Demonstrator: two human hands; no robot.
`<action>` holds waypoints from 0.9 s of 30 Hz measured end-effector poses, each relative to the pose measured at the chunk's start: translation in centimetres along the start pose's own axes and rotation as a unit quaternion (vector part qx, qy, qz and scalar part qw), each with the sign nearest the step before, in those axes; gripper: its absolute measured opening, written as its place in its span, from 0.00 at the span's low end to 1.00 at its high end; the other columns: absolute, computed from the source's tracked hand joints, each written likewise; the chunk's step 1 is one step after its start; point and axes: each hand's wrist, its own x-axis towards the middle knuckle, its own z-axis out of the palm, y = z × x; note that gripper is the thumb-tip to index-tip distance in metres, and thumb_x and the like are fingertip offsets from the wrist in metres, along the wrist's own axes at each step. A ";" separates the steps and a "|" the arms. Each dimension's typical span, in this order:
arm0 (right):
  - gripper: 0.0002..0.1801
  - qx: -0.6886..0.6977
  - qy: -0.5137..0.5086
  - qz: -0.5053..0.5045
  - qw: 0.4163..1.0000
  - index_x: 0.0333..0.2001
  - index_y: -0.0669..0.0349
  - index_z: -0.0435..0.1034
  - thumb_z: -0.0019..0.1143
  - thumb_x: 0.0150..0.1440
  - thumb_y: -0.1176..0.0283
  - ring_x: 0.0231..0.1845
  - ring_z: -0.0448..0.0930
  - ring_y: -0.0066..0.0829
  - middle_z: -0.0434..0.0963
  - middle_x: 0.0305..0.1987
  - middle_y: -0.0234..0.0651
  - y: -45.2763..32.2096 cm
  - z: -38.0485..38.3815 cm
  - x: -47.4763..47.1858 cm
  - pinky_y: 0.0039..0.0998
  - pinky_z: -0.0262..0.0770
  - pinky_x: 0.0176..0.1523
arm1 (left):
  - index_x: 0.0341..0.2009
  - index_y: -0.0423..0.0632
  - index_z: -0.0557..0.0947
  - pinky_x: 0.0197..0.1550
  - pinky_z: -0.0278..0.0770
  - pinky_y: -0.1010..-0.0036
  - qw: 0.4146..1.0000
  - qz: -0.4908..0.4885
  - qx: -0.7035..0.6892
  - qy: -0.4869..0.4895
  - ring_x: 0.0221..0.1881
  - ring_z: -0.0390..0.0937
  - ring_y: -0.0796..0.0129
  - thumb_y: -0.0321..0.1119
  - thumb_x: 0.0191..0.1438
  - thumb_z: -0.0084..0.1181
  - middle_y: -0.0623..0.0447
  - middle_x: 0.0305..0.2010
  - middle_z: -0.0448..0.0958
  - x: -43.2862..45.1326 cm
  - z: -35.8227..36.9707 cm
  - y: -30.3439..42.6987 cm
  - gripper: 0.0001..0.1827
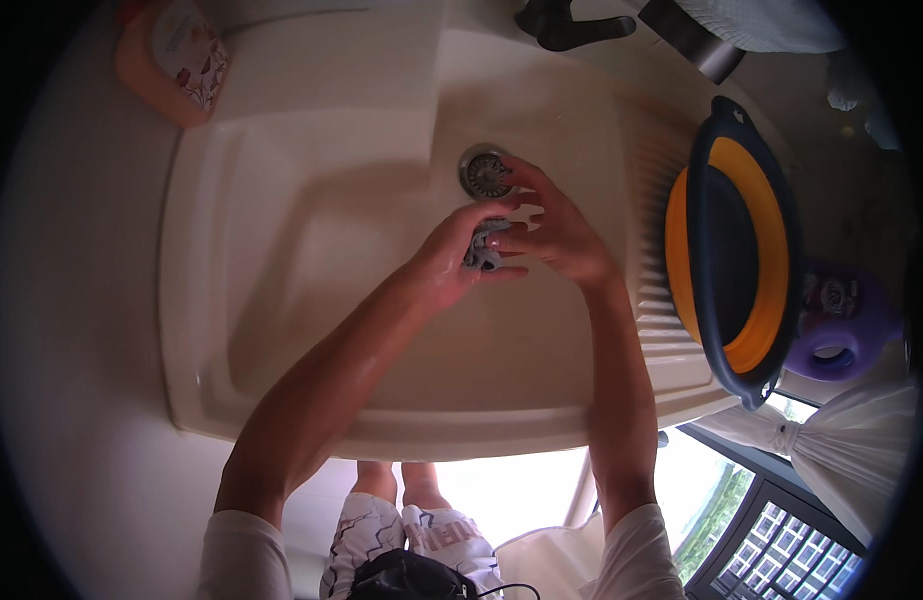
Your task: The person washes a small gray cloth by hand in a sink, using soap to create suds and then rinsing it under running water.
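Note:
My left hand (448,251) holds a crumpled, dark grey cloth (482,247) in its palm, above the basin of a cream-coloured laundry sink (499,360). Facing it from the right is my right hand (555,232), its fingers spread. One right fingertip overlaps the cloth; whether it presses on it I cannot tell. Some of the cloth is hidden behind the fingers. Just beyond both hands lies the round metal drain strainer (485,174), partly covered by my right fingertips.
A collapsible blue-and-orange basin (773,247) leans on the ribbed washboard (653,300) at the right. Behind it stands a purple detergent bottle (844,322). A dark faucet (581,31) is at the far edge. An orange bottle (158,82) sits at the far left.

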 end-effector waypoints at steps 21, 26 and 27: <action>0.24 -0.009 0.095 0.184 0.978 0.53 0.58 0.69 0.39 0.65 0.53 0.45 0.77 0.25 0.78 0.44 0.34 -1.2 -2.3 -0.3 0.28 0.71 0.49 | 0.16 0.56 0.59 0.16 0.42 0.74 0.982 0.135 0.005 0.133 0.12 0.47 0.75 0.59 0.63 0.40 0.61 0.13 0.51 -0.4 1.4 1.4 0.29; 0.18 -0.010 0.233 -0.004 0.972 0.50 0.64 0.69 0.52 0.60 0.63 0.39 0.76 0.25 0.78 0.37 0.35 -0.9 -2.5 0.5 0.29 0.72 0.44 | 0.21 0.53 0.68 0.19 0.55 0.74 0.983 0.129 -0.071 0.106 0.16 0.58 0.71 0.56 0.62 0.44 0.58 0.17 0.61 0.3 -0.3 1.2 0.24; 0.18 -0.040 0.270 -0.042 0.961 0.49 0.64 0.69 0.53 0.59 0.65 0.38 0.76 0.27 0.78 0.37 0.37 -0.6 -2.5 0.7 0.29 0.72 0.44 | 0.23 0.52 0.71 0.21 0.60 0.74 0.982 0.122 -0.087 0.115 0.18 0.63 0.69 0.55 0.62 0.45 0.56 0.19 0.66 0.5 -0.5 0.9 0.22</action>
